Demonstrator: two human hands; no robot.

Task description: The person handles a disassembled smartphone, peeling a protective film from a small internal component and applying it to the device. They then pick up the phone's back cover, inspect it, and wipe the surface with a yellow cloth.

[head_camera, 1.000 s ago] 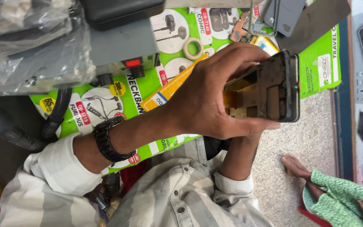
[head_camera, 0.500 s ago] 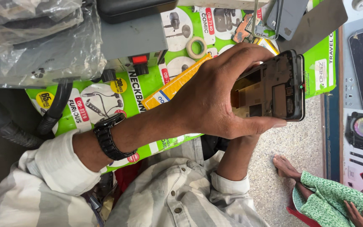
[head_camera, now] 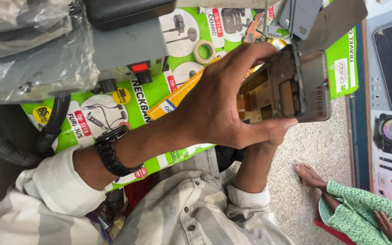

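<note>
- The left hand (head_camera: pixel 223 104) wraps around an opened phone (head_camera: pixel 286 86), thumb along the phone's lower edge and fingers curled over its upper edge, pinching it between them.
- The phone sits in that clamp with its back off, dark frame and tan inner parts facing up.
- The right hand is hidden behind the left hand and the phone; only its forearm (head_camera: pixel 255 168) shows, rising from a striped cuff to just below the grip. Whether it is closed on the phone I cannot tell.
- A black watch (head_camera: pixel 112 154) circles the left wrist, well back from the grip.
- Under the grip lies a green printed mat (head_camera: pixel 91 113) showing pictures of earphones.
- A yellow card (head_camera: pixel 178 93) pokes out from beneath the left hand, on the wrist side of the grip.
- A tape roll (head_camera: pixel 203 51) lies on the mat just above the knuckles.
- A grey panel (head_camera: pixel 302 18) and a dark flat sheet (head_camera: pixel 332 22) rest beyond the phone's top edge.
- Farther from the grip, past the wrist, stands a grey box with a red switch (head_camera: pixel 140 68), partly under clear plastic wrap (head_camera: pixel 28 45).
- Below the phone, on the speckled floor, another person's bare foot (head_camera: pixel 311 177) shows beside green cloth (head_camera: pixel 364 213).
</note>
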